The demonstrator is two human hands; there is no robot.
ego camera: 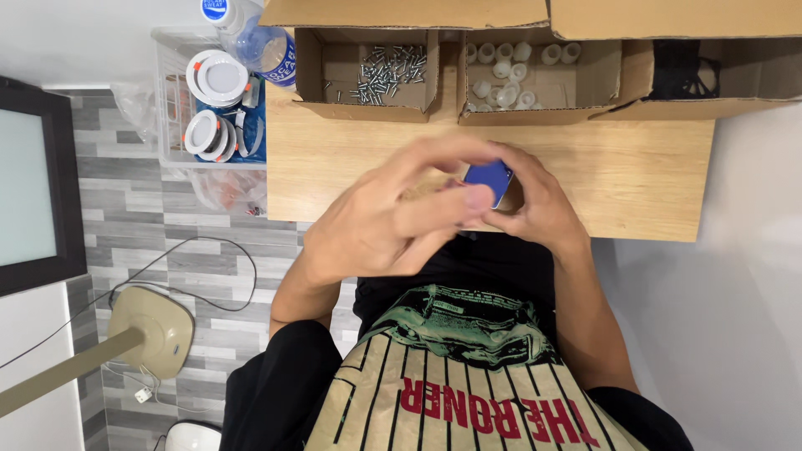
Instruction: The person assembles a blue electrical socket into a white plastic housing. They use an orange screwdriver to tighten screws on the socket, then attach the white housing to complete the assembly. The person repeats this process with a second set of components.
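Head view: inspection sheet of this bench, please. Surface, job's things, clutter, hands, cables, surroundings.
Surface: light wooden tabletop, bare near the front edge.
Job's things: small blue rectangular block, held between both hands above the table.
Clutter: open cardboard box of metal screws; open cardboard box of white plastic caps; cardboard box with a black item.
Hands: left hand and right hand both pinch the block.
Cables: thin black cable on the floor.
Surroundings: grey tiled floor; clear bin of round white fittings; beige stand base.
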